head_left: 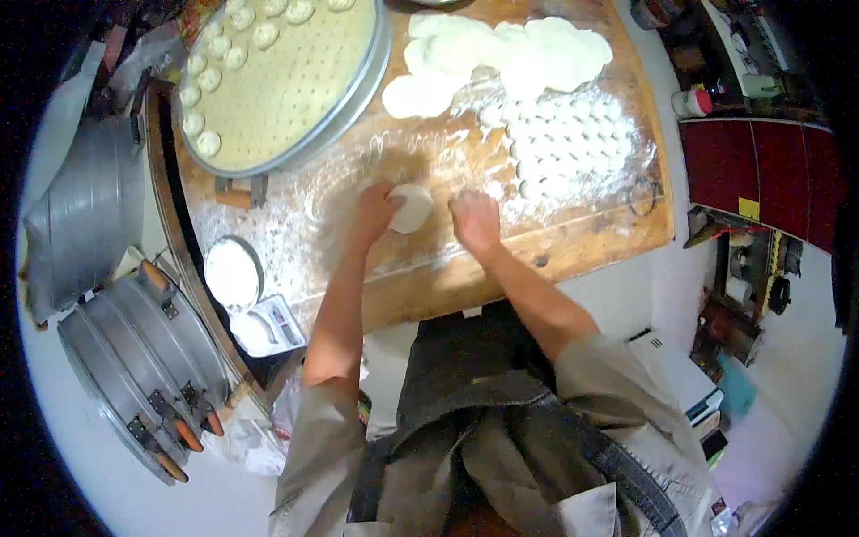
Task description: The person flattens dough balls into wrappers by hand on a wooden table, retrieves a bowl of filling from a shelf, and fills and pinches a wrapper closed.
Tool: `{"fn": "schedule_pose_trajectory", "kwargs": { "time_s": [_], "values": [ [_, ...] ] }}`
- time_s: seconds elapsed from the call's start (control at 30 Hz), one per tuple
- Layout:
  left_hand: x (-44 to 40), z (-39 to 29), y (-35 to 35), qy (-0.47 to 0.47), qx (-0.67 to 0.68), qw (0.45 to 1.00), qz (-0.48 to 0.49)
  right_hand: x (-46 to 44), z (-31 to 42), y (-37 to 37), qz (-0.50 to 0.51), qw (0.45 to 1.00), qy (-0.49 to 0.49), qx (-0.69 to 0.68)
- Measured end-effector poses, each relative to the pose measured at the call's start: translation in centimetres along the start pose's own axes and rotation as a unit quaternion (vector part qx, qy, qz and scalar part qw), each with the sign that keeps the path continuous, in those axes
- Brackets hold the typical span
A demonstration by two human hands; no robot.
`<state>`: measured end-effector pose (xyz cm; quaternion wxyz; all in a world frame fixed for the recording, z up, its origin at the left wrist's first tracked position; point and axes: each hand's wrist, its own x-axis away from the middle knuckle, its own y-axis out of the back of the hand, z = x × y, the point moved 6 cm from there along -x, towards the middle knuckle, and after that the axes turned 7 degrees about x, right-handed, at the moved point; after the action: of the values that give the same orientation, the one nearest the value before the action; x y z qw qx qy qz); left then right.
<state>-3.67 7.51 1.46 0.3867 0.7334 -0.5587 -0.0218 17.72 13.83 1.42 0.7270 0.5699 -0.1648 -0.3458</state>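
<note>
A round, flat dough wrapper (412, 209) lies near the front of the floured wooden table. My left hand (378, 213) is closed on its left edge, thumb and fingers pinching the dough. To the right of the wrapper and apart from it, my right hand (477, 220) is curled into a fist low over the wood. Whatever that fist may hold is hidden by its fingers. Rows of small dough pieces (573, 139) sit on flour beyond my right hand. Behind them, rolled wrappers (510, 54) lie spread in an overlapping pile.
A large round steamer tray (286, 98) with filled buns along its edge stands at the back left. A white bowl of flour (233, 273) and a small scale (273, 327) occupy the left front corner. Stacked metal steamers (143, 349) stand left of the table.
</note>
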Motion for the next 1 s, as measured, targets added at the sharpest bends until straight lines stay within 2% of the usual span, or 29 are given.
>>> {"fn": "schedule_pose_trajectory", "kwargs": {
  "time_s": [0.03,0.07,0.1,0.13,0.17,0.23,0.27,0.3,0.33,0.37,0.4,0.43,0.47,0.5,0.53,0.67,0.7,0.77,0.83,0.97,1.0],
  "values": [
    [-0.1,-0.7,0.8,0.052,0.099,0.994,-0.002,2.2,-0.2,0.8,-0.147,0.988,0.052,-0.021],
    [-0.6,-1.1,0.4,0.043,0.093,0.995,-0.005,2.4,-0.5,0.2,0.004,0.999,0.016,-0.033],
    [-1.2,-0.9,0.4,0.037,0.328,0.939,-0.094,2.9,-1.5,-1.8,0.037,0.999,-0.02,-0.03],
    [-1.6,-0.1,0.0,0.031,0.544,0.821,-0.171,3.4,-2.3,-3.9,0.071,0.995,-0.058,-0.027],
    [-1.9,-0.8,-0.7,0.024,0.54,0.825,-0.164,3.4,-2.3,-3.6,0.063,0.995,-0.066,-0.027],
    [-2.4,-2.2,-2.8,0.054,0.407,0.904,-0.122,3.1,-1.0,-1.3,-0.061,0.998,-0.02,-0.029],
    [-2.7,-2.9,-4.1,0.07,0.336,0.934,-0.1,3.3,-1.2,-1.2,-0.064,0.997,-0.029,-0.028],
    [-3.3,-5.4,-4.9,0.044,0.196,0.973,-0.116,3.8,-1.4,-1.3,-0.064,0.996,-0.041,-0.053],
    [-4.2,-7.2,-5.9,0.043,0.193,0.974,-0.109,4.2,-1.7,-1.5,-0.063,0.994,-0.052,-0.079],
    [-5.3,-10.0,-6.5,-0.094,0.11,0.982,-0.12,4.0,-1.8,-1.3,-0.063,0.993,-0.058,-0.078],
    [-6.0,-13.2,-7.2,-0.229,0.026,0.964,-0.131,3.6,-2.4,-2.4,0.051,0.987,-0.1,-0.114],
    [-7.4,-14.9,-8.0,-0.229,0.026,0.964,-0.129,3.7,-2.8,-2.6,0.108,0.978,-0.119,-0.133],
    [-8.3,-17.7,-8.7,-0.284,-0.023,0.95,-0.13,4.0,-3.2,-3.2,0.166,0.965,-0.14,-0.148],
    [-9.3,-19.1,-9.5,-0.338,-0.072,0.929,-0.132,3.9,-2.7,-2.2,0.09,0.99,-0.051,-0.101],
    [-10.2,-19.6,-9.7,-0.338,-0.071,0.929,-0.134,4.0,-2.1,-1.2,0.013,0.998,0.04,-0.051],
    [-11.4,-16.5,-11.2,-0.285,-0.082,0.949,-0.104,5.3,-2.8,-1.1,0.069,0.994,0.059,-0.055],
    [-10.8,-15.4,-11.1,-0.264,-0.075,0.957,-0.095,5.6,-3.3,-1.3,0.076,0.992,0.049,-0.093],
    [-6.0,-13.4,-10.3,-0.307,-0.134,0.932,-0.136,5.8,-4.0,-1.0,0.08,0.987,0.047,-0.135],
    [-2.1,-9.1,-10.3,-0.205,-0.137,0.969,-0.035,5.7,-4.3,0.7,0.07,0.988,0.077,-0.114],
    [2.0,-9.4,-9.3,-0.159,-0.094,0.979,-0.087,5.8,-4.2,1.8,0.103,0.982,0.095,-0.129],
    [1.2,-9.5,-10.3,-0.202,-0.146,0.96,-0.125,5.7,-4.4,1.9,0.065,0.982,0.085,-0.153]
  ]
}}
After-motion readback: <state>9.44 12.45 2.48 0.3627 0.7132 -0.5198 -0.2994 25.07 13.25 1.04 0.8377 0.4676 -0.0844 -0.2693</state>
